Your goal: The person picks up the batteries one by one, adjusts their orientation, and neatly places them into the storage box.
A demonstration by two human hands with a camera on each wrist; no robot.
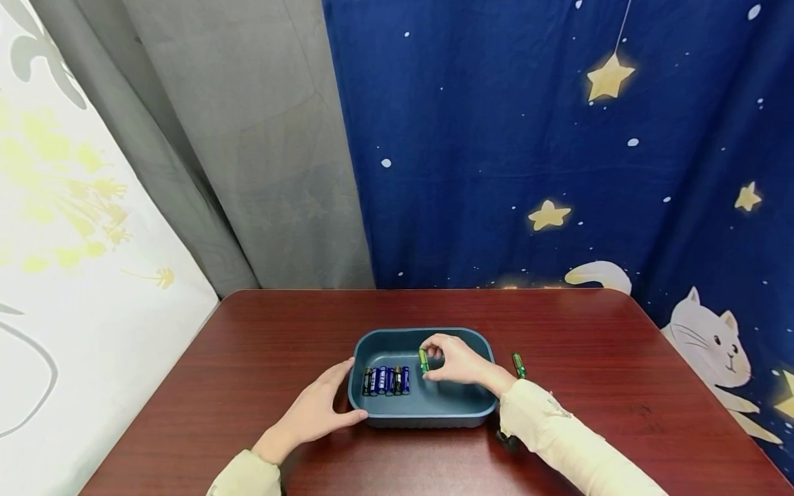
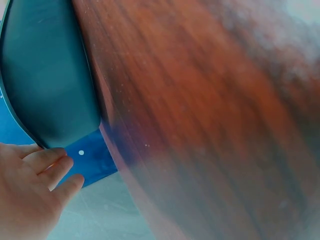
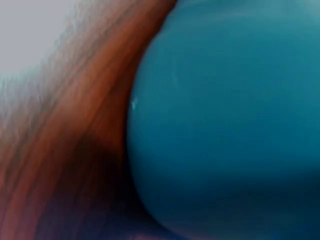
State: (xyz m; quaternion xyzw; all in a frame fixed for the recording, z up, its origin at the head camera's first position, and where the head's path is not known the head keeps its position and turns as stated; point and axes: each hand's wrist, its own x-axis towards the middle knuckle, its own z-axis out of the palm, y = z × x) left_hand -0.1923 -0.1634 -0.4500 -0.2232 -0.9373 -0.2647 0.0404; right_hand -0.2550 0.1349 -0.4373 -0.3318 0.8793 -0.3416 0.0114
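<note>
A dark teal plastic tray (image 1: 428, 421) with rounded corners sits on the table. Inside it, on the left, several blue and black batteries (image 1: 386, 381) lie side by side in a row. Over the tray's middle, to the right of that row, my right hand (image 1: 455, 362) pinches a green battery (image 1: 424, 360) between thumb and fingers. My left hand (image 1: 319, 406) rests against the tray's left end, fingers spread and mostly straight. The left wrist view shows those fingers (image 2: 47, 159) at the tray wall (image 2: 50, 75). Only the tray side (image 3: 225, 110) shows in the right wrist view; the hand is out of it.
Another green battery (image 1: 519, 366) lies on the reddish-brown wooden table (image 1: 298, 317), right of the tray and by the right sleeve. A dark object (image 1: 509, 441) shows partly under the right wrist. Grey and blue star-patterned curtains (image 1: 471, 138) hang behind the table.
</note>
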